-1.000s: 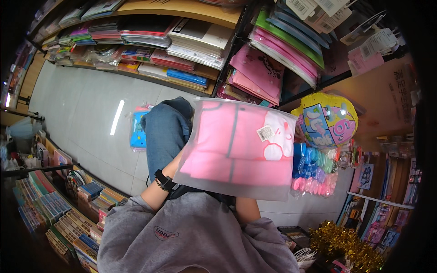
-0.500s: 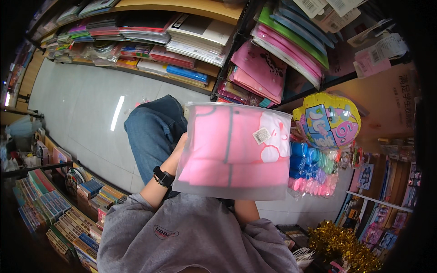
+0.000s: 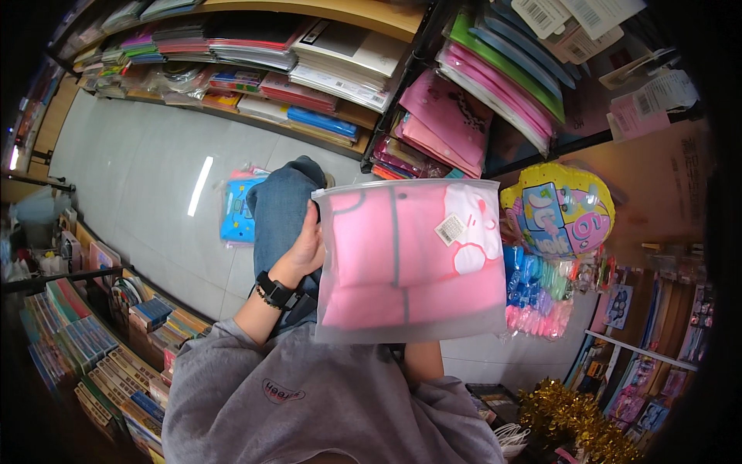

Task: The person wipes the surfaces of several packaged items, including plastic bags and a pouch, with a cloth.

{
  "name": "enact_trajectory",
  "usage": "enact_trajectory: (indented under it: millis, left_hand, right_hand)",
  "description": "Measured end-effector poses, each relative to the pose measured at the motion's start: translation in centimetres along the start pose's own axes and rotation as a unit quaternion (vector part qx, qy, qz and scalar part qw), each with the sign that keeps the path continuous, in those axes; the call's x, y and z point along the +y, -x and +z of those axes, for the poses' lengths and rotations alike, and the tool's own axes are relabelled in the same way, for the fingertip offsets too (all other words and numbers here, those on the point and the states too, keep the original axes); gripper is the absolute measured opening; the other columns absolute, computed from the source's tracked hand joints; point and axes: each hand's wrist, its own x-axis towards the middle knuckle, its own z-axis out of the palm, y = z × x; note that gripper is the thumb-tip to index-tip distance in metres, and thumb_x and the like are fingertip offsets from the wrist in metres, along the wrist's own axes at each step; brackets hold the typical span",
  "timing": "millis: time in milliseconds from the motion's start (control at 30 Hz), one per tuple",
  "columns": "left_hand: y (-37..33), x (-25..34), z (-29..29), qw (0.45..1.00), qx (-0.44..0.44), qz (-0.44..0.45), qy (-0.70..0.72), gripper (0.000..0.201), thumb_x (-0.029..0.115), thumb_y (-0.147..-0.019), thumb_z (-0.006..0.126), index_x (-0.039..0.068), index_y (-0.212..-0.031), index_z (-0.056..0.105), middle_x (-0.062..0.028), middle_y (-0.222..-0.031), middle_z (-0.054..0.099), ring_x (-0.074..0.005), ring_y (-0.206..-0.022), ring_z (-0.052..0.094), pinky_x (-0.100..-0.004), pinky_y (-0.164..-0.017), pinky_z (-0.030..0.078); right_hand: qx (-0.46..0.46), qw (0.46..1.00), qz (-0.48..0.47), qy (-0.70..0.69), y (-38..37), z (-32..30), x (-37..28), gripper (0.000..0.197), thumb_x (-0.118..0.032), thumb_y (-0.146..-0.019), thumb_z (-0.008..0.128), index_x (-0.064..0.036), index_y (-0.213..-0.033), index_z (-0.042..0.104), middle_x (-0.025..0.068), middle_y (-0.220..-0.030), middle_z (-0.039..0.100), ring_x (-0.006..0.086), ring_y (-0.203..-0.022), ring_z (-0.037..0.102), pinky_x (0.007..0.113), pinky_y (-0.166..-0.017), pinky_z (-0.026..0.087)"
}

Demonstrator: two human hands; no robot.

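Note:
In front of me is a frosted zip bag with a folded pink garment or cloth inside. The pink piece has grey trim lines and a white cartoon figure; a small white barcode tag lies over it. My left hand grips the bag's left edge, its thumb pointing up along the side. A black watch and a beaded bracelet are on that wrist. Behind the bag my right forearm reaches up, but the bag hides the right hand and its fingers.
Shelves of stacked paper goods run along the far side. Colourful plastic folders hang at upper right, above a yellow foil balloon. A blue package lies on the floor by my knee. Books fill the lower left; gold tinsel sits lower right.
The bag has shifted slightly right, and more of my left hand shows at its edge. My knee has moved right, uncovering the blue package on the floor.

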Motion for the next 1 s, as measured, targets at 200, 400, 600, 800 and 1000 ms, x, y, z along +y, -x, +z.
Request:
enact_trajectory:
  millis: [200,400,600,800,1000]
  left_hand:
    - [-0.8,0.8,0.7,0.996,0.01,-0.021,0.085,0.064,0.055,-0.083,0.034,0.007,-0.125,0.035,-0.0088,-0.123,0.043,-0.0195,-0.111,0.043,-0.0344,-0.093,0.035]
    - [-2.6,1.4,1.8,0.985,-0.037,-0.014,0.169,0.056,0.047,-0.085,0.037,0.007,-0.124,0.037,-0.0104,-0.12,0.045,-0.0233,-0.109,0.045,-0.0375,-0.091,0.036]
    - [-4.3,1.0,2.2,0.976,-0.034,0.011,0.214,0.049,0.04,-0.087,0.037,0.004,-0.121,0.039,-0.0109,-0.119,0.046,-0.0248,-0.109,0.045,-0.0375,-0.092,0.035]
    - [-4.7,0.0,0.3,0.976,0.025,0.043,0.212,0.048,0.039,-0.087,0.037,0.004,-0.119,0.04,-0.0113,-0.118,0.047,-0.0254,-0.108,0.045,-0.038,-0.093,0.033]
    - [-5.7,-1.0,-0.6,0.976,0.078,0.063,0.192,0.049,0.04,-0.087,0.038,0.003,-0.119,0.04,-0.0121,-0.116,0.048,-0.0263,-0.107,0.045,-0.0387,-0.093,0.033]
  right_hand:
    - [0.001,0.999,-0.046,0.026,-1.8,1.4,-3.0,0.041,-0.031,-0.086,0.044,-0.0044,-0.117,0.042,0.0083,-0.113,0.05,0.0218,-0.097,0.051,0.034,-0.086,0.04]
    - [0.005,0.991,-0.104,0.086,-5.0,4.4,-8.2,0.042,-0.032,-0.086,0.044,-0.0046,-0.117,0.042,0.0083,-0.114,0.05,0.0221,-0.097,0.051,0.034,-0.086,0.04]
    - [0.042,0.978,-0.115,0.167,-6.6,6.2,-12.4,0.042,-0.033,-0.086,0.044,-0.0047,-0.118,0.042,0.0083,-0.114,0.05,0.0224,-0.098,0.051,0.034,-0.086,0.04]
    - [0.09,0.974,-0.111,0.178,-4.1,3.4,-10.2,0.043,-0.034,-0.086,0.044,-0.0049,-0.118,0.042,0.0083,-0.115,0.049,0.0227,-0.098,0.051,0.034,-0.086,0.04]
    - [0.081,0.976,-0.17,0.108,-0.1,3.9,-12.4,0.049,-0.04,-0.086,0.042,0.0002,-0.113,0.045,0.009,-0.114,0.05,0.0218,-0.099,0.051,0.034,-0.085,0.041]
